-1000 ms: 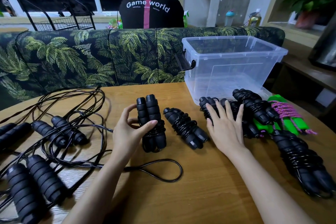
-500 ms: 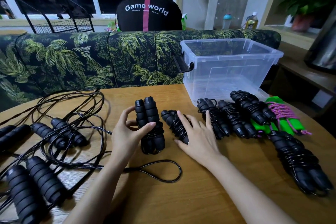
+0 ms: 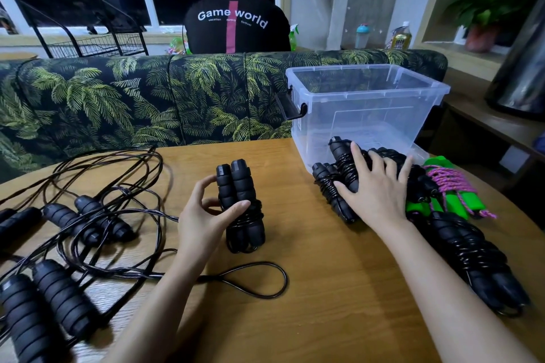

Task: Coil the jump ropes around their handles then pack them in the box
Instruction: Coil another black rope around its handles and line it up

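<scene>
Holds one coiled rope [image 3: 241, 186] upright on table [image 3: 324, 289] with left hand [image 3: 206, 215], thumb and fingers curled round its handles. Lays right hand [image 3: 374, 191], fingers spread flat, over pile [image 3: 330, 186] of wound ropes touching front of clear, seemingly empty box [image 3: 368, 109]. Leaves loose ropes [image 3: 97, 215] tangled at left. Probably risks loosening coils by scooping several bundles at once, or snagging green rope [image 3: 454, 203] beside them.
</scene>
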Demonstrator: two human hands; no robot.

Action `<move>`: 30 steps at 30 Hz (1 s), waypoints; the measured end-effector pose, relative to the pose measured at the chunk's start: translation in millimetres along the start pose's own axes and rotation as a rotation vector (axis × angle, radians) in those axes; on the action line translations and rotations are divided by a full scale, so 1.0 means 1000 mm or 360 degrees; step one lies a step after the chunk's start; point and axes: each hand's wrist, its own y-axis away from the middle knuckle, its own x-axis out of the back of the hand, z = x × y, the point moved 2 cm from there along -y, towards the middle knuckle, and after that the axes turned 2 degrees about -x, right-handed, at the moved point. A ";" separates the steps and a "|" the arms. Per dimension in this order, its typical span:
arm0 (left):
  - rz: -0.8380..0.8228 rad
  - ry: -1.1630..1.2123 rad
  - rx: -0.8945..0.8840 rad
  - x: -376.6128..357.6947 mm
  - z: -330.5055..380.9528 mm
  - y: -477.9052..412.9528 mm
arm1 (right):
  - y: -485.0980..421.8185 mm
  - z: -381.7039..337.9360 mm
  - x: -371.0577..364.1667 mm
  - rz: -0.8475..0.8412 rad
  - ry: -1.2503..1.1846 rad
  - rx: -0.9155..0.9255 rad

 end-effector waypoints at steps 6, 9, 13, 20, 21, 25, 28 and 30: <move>0.0008 0.0002 0.0005 0.001 0.000 0.000 | 0.001 -0.003 0.004 0.0058 -0.0028 0.0048; 0.0002 0.0003 0.0009 0.002 0.001 0.001 | 0.004 -0.010 0.010 0.0091 -0.0063 0.0102; 0.0010 0.0013 0.0007 0.005 0.004 0.002 | 0.015 -0.032 0.017 0.0149 -0.0124 0.0164; 0.0042 0.0031 -0.0046 0.019 0.012 0.005 | 0.044 -0.081 0.039 0.0165 -0.0461 0.0300; 0.0048 0.0032 -0.0053 0.020 0.015 0.005 | 0.051 -0.093 0.045 0.0075 -0.0639 0.0323; 0.0032 0.0066 -0.0087 0.020 0.021 0.005 | 0.078 -0.138 0.057 -0.0410 -0.1377 0.0363; 0.0039 0.0153 -0.0037 0.021 0.017 0.007 | 0.086 -0.151 0.049 -0.0509 -0.1660 0.0330; 0.0003 0.0190 0.0015 0.021 0.012 0.008 | 0.088 -0.152 0.040 -0.0571 -0.1811 0.0308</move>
